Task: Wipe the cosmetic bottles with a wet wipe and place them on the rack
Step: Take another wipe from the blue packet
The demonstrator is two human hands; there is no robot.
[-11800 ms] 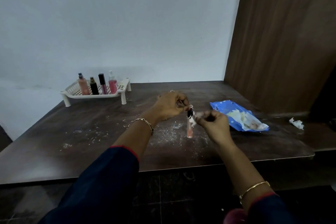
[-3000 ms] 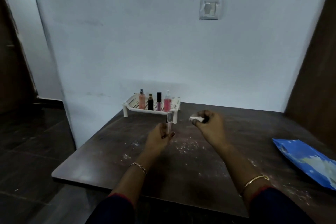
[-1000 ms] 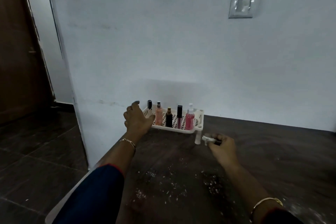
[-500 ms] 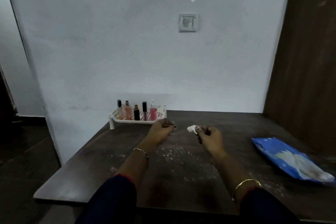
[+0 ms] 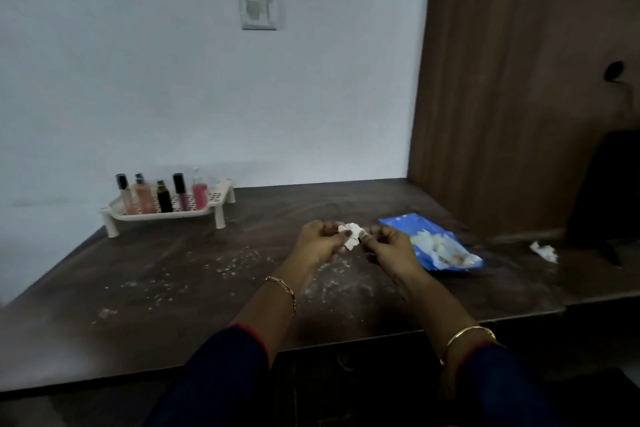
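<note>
Seen from the head camera, a small white wipe (image 5: 351, 235) is held above the middle of a dark table (image 5: 173, 288), pinched between both hands. The left hand (image 5: 320, 242) is curled around the wipe's left edge, and the right hand (image 5: 389, 246) is clenched on its right edge, so that the crumpled sheet is stretched between the fingertips. No bottle is held in either hand. Five bottles are stood upright in a row on the white rack (image 5: 156, 217), which is set at the table's far left corner against the wall (image 5: 173, 80): from left to right, a clear tube (image 5: 124, 194) with a black cap, a peach spray (image 5: 143, 197), a black bottle (image 5: 164, 198), a pink gloss (image 5: 180, 192) with a black cap, and a pink dropper (image 5: 200, 192). The bottles are grouped toward the rack's left and middle, and its right end is left bare. A blue pack (image 5: 429, 243) is laid flat just beside the right hand, with white wipes shown through its open face. A used scrap (image 5: 544, 251) is left well apart on a lower ledge at the far right. White crumbs (image 5: 228, 263) are scattered over the tabletop in front of the rack and under the hands. A chain (image 5: 282, 288) is worn on the left wrist and a gold bangle (image 5: 467, 334) on the right, both above dark blue sleeves (image 5: 225, 374) edged in red. A switch (image 5: 258, 10) is fixed high on the wall, and a brown panel (image 5: 502, 80) is stood along the table's right side.
</note>
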